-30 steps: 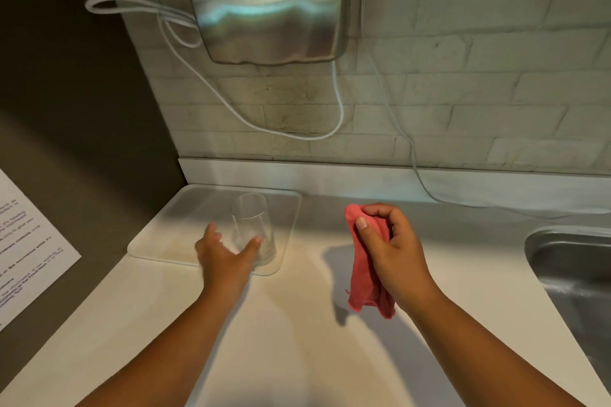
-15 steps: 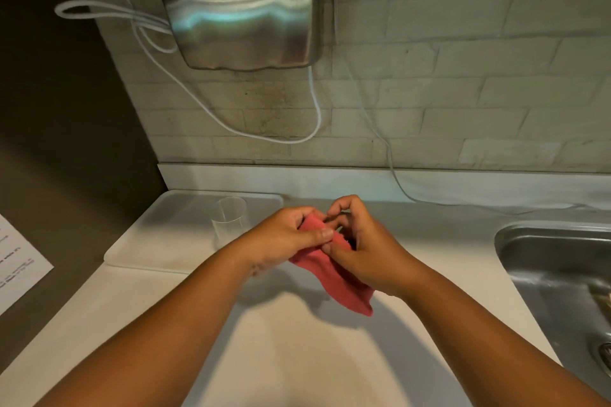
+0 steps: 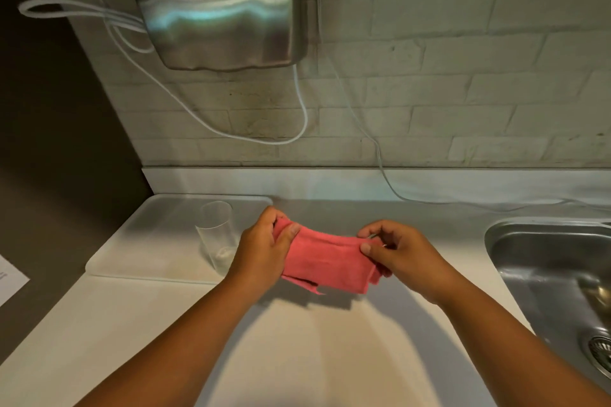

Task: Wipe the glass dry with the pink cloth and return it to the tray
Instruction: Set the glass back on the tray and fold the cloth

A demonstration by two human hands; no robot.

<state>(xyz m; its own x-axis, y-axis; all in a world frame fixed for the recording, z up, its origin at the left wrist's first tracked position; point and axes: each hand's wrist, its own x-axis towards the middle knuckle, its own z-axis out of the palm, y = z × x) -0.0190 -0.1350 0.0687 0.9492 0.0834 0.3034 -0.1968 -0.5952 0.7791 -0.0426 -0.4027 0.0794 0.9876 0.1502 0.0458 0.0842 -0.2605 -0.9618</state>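
Both hands pinch the pink cloth point(image 3: 325, 259) above the table, left hand point(image 3: 264, 253) and right hand point(image 3: 398, 251) stretching it flat. The glass point(image 3: 216, 235) stands untouched on the tray point(image 3: 145, 248). Next, one hand likely must free itself to lift it.

Pinching pink cloth point(image 3: 325, 259) at both ends with left hand point(image 3: 264, 253) and right hand point(image 3: 401, 253), stretching it above white counter point(image 3: 297, 350). Standing upright on tray point(image 3: 142, 241): clear glass point(image 3: 216, 233), beside left hand. Flanking right: steel sink point(image 3: 545, 261).

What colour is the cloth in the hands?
The cloth is pink, plain to see in the head view.
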